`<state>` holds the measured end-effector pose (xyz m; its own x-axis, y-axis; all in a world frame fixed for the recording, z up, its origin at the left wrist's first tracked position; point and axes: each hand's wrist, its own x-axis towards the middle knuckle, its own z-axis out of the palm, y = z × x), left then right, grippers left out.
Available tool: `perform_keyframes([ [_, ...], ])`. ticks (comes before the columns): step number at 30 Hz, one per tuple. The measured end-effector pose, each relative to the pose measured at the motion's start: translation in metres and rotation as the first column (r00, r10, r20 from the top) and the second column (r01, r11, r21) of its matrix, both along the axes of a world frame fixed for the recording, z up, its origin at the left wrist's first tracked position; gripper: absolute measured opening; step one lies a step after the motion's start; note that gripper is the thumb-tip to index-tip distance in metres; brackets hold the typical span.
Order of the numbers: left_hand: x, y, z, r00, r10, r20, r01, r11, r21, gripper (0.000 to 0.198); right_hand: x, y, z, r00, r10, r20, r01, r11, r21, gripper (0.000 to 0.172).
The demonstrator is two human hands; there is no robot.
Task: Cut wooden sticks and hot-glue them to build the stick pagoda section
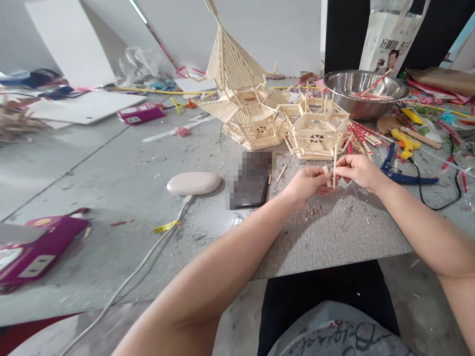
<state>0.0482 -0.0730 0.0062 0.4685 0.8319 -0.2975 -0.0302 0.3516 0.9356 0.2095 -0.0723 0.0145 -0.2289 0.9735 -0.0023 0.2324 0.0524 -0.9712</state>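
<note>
On the grey tabletop (122,168), right of a smooth beige oval pad (193,183), the left hand (306,185) pinches a short pale wooden stub (326,174) in closed fingers (318,173). Just beside it, a thin pale wooden stick (335,160) stands upright, pinched low by the right hand (359,171), above the grey woven mat (334,237).

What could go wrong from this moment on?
1. The upright stick, pinched only at the fingertips of the right hand against the short stick in the left hand, may slip or snap.
2. The hands work close to the hexagonal frame; a nudge could break it.
</note>
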Motion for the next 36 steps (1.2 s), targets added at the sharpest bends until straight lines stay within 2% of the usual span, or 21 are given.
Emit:
perform_keyframes([
  [8,0.0,0.001,-0.004,1.0,-0.021,-0.01,0.021,1.0,0.016,0.012,-0.002,0.001,-0.005,0.998,-0.028,0.063,0.027,1.0,0.002,0.016],
  [18,0.0,0.002,-0.002,1.0,-0.024,-0.013,0.024,0.999,0.037,0.011,0.003,0.004,-0.015,0.986,-0.001,0.166,-0.034,0.978,0.205,0.019],
  [21,-0.001,0.003,-0.002,1.0,-0.013,0.002,0.013,0.999,0.043,0.011,0.004,0.002,-0.019,0.983,0.04,0.181,-0.087,0.961,0.262,0.043],
  [24,-0.001,0.004,-0.003,1.0,0.005,0.021,-0.006,0.999,0.053,0.015,0.004,0.001,-0.019,0.966,0.128,0.223,-0.185,0.949,0.255,0.073],
  [26,-0.002,0.004,-0.004,1.0,0.003,0.026,-0.004,0.998,0.056,0.016,0.005,0.0,-0.018,0.951,0.176,0.255,-0.238,0.941,0.24,0.085],
  [31,-0.003,0.004,-0.003,0.999,-0.033,0.015,0.032,0.998,0.046,0.015,0.007,-0.001,-0.016,0.914,0.227,0.335,-0.32,0.912,0.255,0.097],
  [36,-0.003,0.005,-0.003,0.998,-0.047,0.052,0.044,0.998,0.055,0.011,0.005,-0.002,-0.013,0.894,0.195,0.402,-0.322,0.906,0.276,0.093],
])
